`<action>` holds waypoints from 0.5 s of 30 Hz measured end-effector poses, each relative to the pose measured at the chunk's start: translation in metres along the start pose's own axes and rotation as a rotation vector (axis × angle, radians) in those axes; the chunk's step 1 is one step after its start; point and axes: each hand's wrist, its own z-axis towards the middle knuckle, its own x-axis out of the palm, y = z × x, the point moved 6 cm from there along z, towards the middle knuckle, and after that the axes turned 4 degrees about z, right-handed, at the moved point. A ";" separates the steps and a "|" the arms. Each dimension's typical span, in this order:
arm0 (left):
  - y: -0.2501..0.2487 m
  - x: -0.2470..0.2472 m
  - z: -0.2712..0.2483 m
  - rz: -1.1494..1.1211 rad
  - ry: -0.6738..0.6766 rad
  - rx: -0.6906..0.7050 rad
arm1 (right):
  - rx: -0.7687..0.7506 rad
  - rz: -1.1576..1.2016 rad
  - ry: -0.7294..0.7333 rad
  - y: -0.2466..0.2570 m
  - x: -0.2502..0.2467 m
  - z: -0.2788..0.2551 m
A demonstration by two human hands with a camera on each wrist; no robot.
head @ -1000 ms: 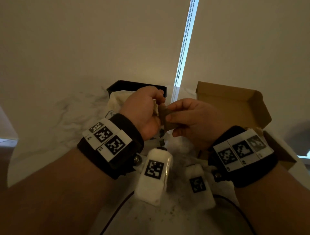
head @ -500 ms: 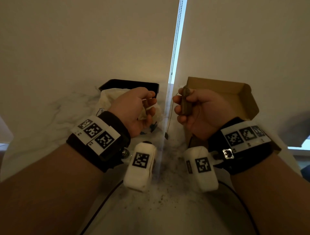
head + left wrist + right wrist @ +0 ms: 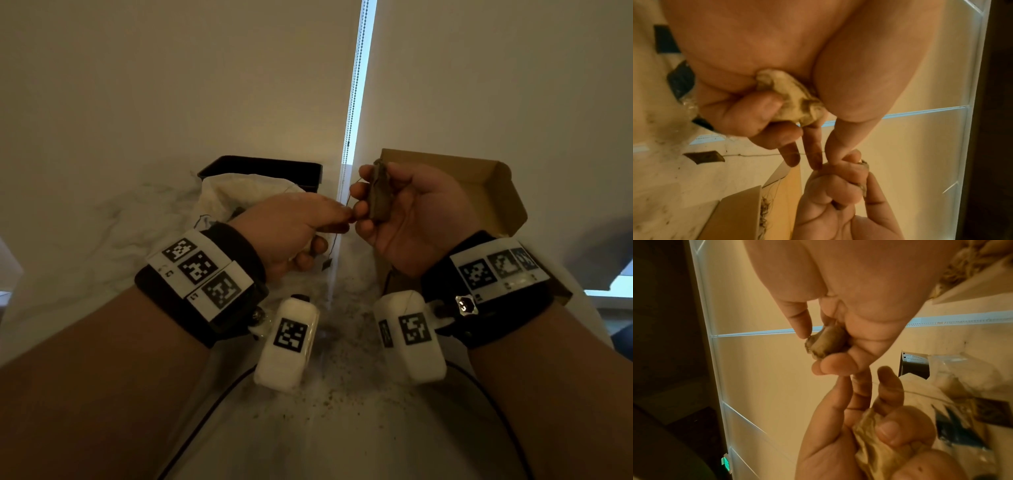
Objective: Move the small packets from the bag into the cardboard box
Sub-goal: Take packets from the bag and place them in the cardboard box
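Note:
My right hand [image 3: 368,205] grips a small brown packet [image 3: 379,195] upright, just left of the open cardboard box [image 3: 479,192]. A thin string with a dark tag [image 3: 327,263] hangs from the packet. My left hand [image 3: 330,219] reaches across, and its fingertips [image 3: 816,160] meet my right fingers at the string [image 3: 756,155]. The curled lower fingers of that hand clamp a crumpled pale packet [image 3: 791,99] against the palm; the same packet [image 3: 875,443] shows in the right wrist view. The clear bag [image 3: 239,195] lies behind my left hand.
A black tray [image 3: 260,169] stands behind the bag against the wall. The marble tabletop [image 3: 325,411] is strewn with dark crumbs. Cables run along the table from both wrists. A bead chain [image 3: 352,102] hangs down the wall between tray and box.
The hands parted, the right one carrying the brown packet toward the box. The left hand has since moved right again and now touches the right fingers at the string.

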 end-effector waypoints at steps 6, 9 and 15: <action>-0.005 0.002 -0.005 -0.033 -0.007 0.030 | -0.023 0.035 -0.028 0.000 -0.001 0.000; -0.009 -0.006 -0.006 -0.092 -0.075 0.083 | -0.030 0.022 -0.064 -0.001 -0.003 0.000; -0.017 -0.025 -0.006 -0.234 -0.231 0.185 | 0.001 -0.043 -0.115 -0.005 -0.006 -0.001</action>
